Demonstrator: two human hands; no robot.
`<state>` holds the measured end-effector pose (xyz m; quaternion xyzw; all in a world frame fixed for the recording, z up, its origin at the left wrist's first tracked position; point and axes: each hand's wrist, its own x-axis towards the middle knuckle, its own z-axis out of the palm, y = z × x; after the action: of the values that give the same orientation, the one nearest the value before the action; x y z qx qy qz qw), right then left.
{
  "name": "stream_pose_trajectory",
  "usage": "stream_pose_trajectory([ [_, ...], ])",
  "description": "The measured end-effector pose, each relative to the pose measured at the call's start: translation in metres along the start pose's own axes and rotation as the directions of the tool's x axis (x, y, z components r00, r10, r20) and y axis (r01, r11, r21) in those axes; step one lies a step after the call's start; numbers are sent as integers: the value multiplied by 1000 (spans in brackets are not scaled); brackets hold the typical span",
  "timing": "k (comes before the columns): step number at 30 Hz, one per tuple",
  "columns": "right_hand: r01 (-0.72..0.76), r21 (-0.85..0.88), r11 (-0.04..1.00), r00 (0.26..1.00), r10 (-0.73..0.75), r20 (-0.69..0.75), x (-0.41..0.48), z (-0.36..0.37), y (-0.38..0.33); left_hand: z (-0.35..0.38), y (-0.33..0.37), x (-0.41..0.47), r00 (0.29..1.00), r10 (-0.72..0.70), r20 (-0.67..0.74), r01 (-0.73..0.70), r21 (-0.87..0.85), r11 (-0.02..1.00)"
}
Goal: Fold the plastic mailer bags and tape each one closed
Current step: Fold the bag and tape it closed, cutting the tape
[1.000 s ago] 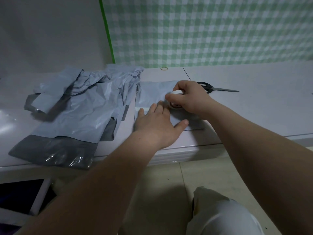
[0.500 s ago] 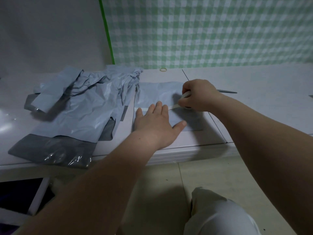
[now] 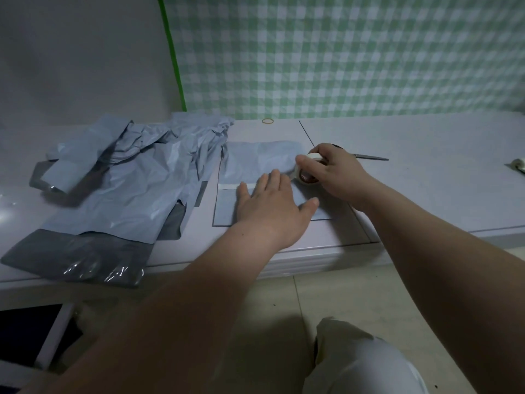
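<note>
A folded grey-blue mailer bag [image 3: 255, 160] lies flat on the white table [image 3: 426, 194], with a pale strip of tape [image 3: 230, 186] across its fold. My left hand [image 3: 272, 206] presses flat on the bag's lower half, fingers straight. My right hand [image 3: 332, 172] grips a roll of tape [image 3: 308, 173] at the bag's right edge, just beyond my left fingertips. A crumpled heap of unfolded mailer bags [image 3: 119, 189] lies to the left.
Scissors [image 3: 369, 157] lie behind my right hand, mostly hidden by it. A rubber band [image 3: 268, 120] sits near the checked wall. A small object [image 3: 518, 165] is at the table's far right edge. My knee [image 3: 360, 362] is below the table's front edge.
My right hand has turned the tape roll so its brown core shows and has shifted slightly left along the fold. My left hand stays pressed on the bag.
</note>
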<state>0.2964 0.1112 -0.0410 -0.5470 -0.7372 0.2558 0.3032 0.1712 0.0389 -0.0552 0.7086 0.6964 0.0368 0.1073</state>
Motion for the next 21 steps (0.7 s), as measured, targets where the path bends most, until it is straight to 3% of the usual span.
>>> stream_pose_trajectory([
  [8, 15, -41, 999, 1000, -14, 19, 4, -2, -13, 8, -2, 2, 999, 43, -4, -43, 3, 999],
  [21, 32, -356, 934, 995, 6, 105, 13, -15, -12, 10, -2, 2, 999, 38, 1, -38, 52, 998],
])
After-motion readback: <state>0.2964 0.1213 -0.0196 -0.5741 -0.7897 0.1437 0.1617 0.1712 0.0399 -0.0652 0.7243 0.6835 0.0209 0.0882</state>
